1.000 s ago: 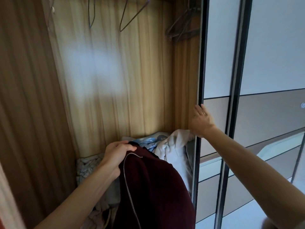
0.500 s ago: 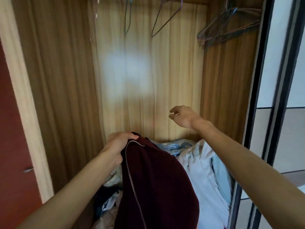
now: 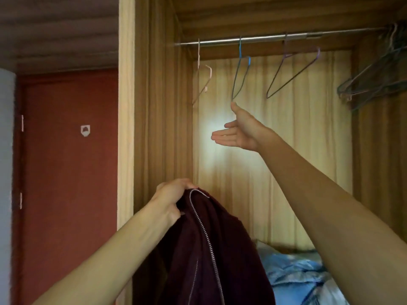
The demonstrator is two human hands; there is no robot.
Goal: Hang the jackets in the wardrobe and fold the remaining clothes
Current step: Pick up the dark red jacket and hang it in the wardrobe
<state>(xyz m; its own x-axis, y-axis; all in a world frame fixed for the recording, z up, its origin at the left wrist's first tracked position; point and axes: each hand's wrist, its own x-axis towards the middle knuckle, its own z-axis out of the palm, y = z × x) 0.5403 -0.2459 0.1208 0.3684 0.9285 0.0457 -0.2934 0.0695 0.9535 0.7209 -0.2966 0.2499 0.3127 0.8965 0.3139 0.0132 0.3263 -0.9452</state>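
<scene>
Maroon jacket (image 3: 211, 249), blue hanger (image 3: 241, 75), purple hanger (image 3: 293, 73).

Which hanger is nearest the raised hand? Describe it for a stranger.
On the metal rail atop the wardrobe hang three separate wire hangers. Take the middle one, above the right hand: the blue hanger, between the pink hanger and purple hanger.

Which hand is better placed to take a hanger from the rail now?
The right hand. It is open and raised, its thumb tip just under the blue hanger on the rail. The left hand grips the maroon zip jacket lower down, so it is busy.
</scene>
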